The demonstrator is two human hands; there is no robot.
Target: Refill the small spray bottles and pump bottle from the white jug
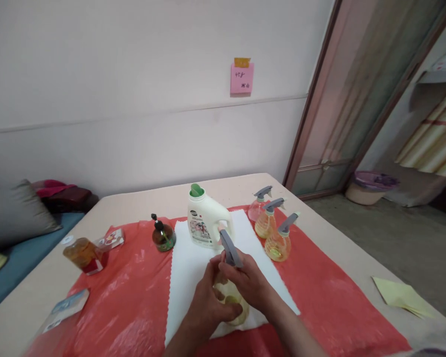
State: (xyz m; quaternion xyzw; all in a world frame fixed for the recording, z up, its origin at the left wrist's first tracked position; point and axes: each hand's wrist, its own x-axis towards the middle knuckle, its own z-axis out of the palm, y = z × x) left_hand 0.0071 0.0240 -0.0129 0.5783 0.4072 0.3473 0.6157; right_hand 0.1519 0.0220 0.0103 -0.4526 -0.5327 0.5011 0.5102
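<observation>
Both hands on the spray bottle, over the white cloth!

Left hand [208, 302] wraps the spray bottle [232, 297] at its round, ribbed, yellowish belly; right hand [247, 280] clasps the neck under the grey trigger head, just before the white jug [206, 220].

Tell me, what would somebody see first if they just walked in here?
Probably the bright red plastic sheet across the table, with a white cloth on its middle. Over the cloth, the left hand and right hand hold a yellowish spray bottle with a grey trigger top. A pink note stands out on the bare wall behind.
</observation>
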